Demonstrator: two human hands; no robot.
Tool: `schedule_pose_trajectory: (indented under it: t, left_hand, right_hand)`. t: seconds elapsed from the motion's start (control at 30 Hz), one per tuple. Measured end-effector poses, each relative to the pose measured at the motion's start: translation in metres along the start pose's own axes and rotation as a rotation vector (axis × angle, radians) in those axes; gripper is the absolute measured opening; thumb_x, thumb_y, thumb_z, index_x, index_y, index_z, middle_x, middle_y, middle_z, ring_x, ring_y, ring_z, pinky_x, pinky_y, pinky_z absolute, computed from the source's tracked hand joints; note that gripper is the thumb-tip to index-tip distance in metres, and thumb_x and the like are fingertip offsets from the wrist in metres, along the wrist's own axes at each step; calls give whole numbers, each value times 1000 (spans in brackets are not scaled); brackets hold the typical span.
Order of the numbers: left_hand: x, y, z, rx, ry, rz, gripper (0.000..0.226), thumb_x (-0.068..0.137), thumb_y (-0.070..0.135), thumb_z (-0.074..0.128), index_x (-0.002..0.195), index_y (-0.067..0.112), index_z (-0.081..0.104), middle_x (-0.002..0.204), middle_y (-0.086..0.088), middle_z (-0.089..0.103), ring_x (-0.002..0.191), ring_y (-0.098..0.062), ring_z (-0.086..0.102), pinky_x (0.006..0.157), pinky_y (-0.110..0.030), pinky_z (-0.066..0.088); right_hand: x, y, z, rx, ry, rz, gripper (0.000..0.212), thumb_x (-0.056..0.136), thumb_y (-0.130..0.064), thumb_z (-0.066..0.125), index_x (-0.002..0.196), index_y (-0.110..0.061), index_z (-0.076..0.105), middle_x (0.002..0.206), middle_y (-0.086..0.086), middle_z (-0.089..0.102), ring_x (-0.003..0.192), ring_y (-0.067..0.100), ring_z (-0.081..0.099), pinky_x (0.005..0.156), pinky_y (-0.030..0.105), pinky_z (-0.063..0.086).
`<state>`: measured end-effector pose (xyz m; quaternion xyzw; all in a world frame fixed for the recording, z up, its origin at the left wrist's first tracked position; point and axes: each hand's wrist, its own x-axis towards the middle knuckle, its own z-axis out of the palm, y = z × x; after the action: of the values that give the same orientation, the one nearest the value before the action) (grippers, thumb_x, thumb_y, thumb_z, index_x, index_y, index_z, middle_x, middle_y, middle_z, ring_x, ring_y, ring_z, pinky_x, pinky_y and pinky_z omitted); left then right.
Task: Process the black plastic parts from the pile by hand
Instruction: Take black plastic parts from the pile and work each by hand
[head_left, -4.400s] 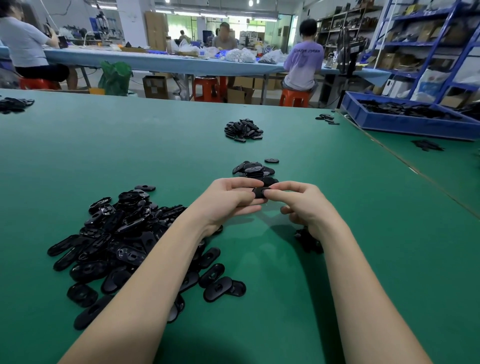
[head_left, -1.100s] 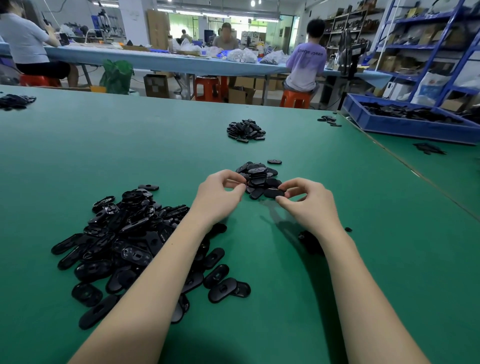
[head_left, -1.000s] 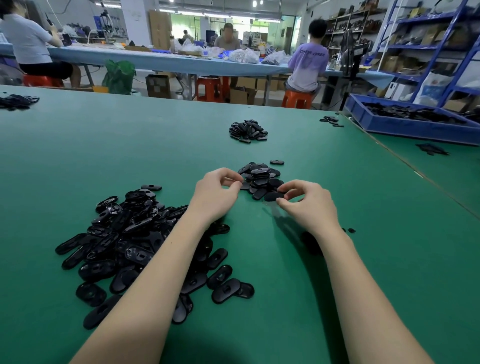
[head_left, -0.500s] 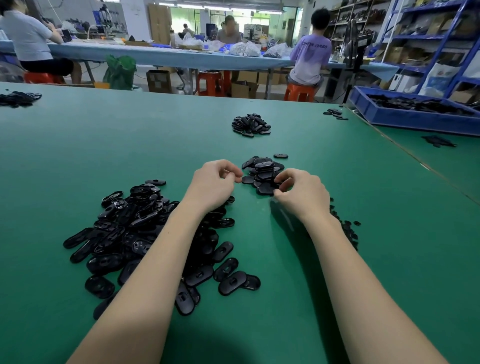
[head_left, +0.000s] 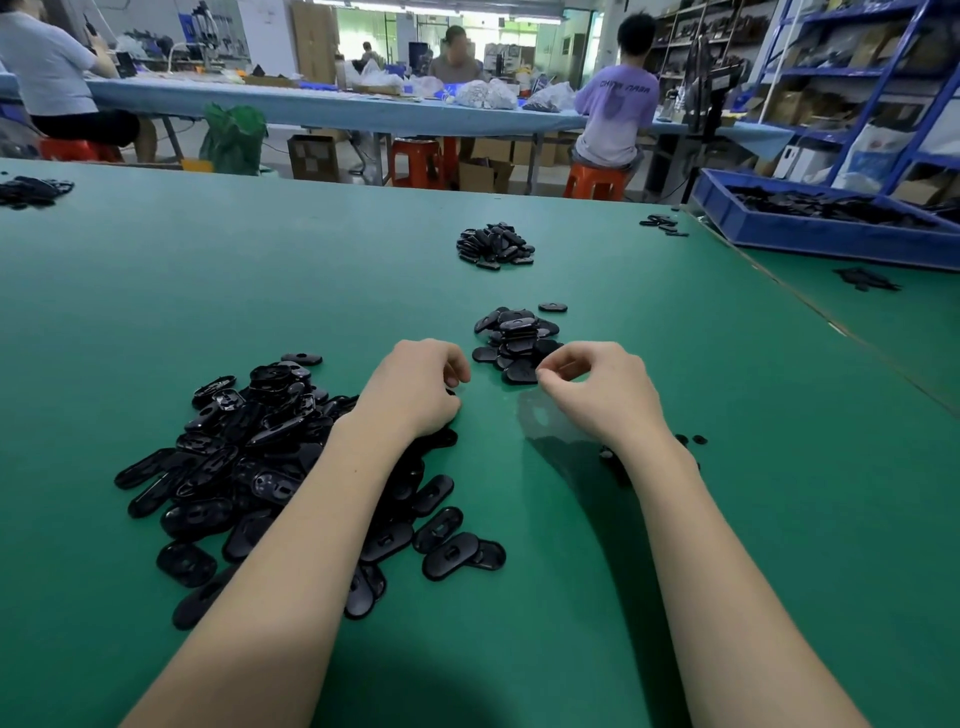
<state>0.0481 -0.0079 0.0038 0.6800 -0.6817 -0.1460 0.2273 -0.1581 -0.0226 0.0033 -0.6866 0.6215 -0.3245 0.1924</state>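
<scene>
Black plastic parts (head_left: 270, 457) are heaped in a large pile on the green bench (head_left: 156, 291), left of centre, partly overlapped by the left forearm. A smaller stack (head_left: 517, 338) is seen just beyond both hands. The left hand (head_left: 415, 387) is curled inward; whether anything is held in its grip cannot be told. The right hand (head_left: 597, 387) is shown with thumb and forefinger pinched beside the stack's near edge; what its grip holds cannot be told

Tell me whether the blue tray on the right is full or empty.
Neither: the blue tray holds a layer of black parts spread across its bottom, lying below the rim. Its right end runs out of frame.
</scene>
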Motion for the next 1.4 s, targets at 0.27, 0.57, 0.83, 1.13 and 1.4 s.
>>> schedule_pose_trajectory:
  t: [0.27,0.57,0.83,1.13,1.4]
  left_hand:
    - [-5,7,1,72,169,22,12,88,21,67,96,30,69,96,10,71,94,-18,65,75,-28,45]
    - [-6,15,1,-20,391,75,9,91,22,66,94,27,74,87,8,74,84,-18,68,73,-30,51]
    - [-9,34,14,-612,194,-77,7,85,21,75,88,27,77,73,6,76,66,-5,70,76,-21,55]
    - [-10,46,23,-1089,-38,-213,22,94,-4,62,86,11,76,91,-6,74,72,-11,74,69,-13,56]
    - [-10,42,24,-922,-51,-189,28,83,-7,66,92,17,77,89,-3,75,70,-5,67,70,-14,53]
  right_hand:
    - [1,5,-3,39,-45,24,11,87,-37,67,78,-39,72,76,-21,69,76,-5,60,59,23,42]
    - [4,17,-8,88,-61,70,10,86,-39,69,78,-37,75,78,-17,73,84,3,66,80,31,55]
    - [3,29,-31,-49,69,137,12,88,-34,61,88,-37,72,81,-24,68,86,11,64,64,26,41]
    - [-1,43,-44,-199,-44,245,12,86,-31,68,92,-37,77,98,-16,75,102,15,65,86,31,52]
    - [-1,33,-34,-324,-45,258,6,88,-27,71,87,-32,75,105,-5,74,103,22,66,77,27,47]
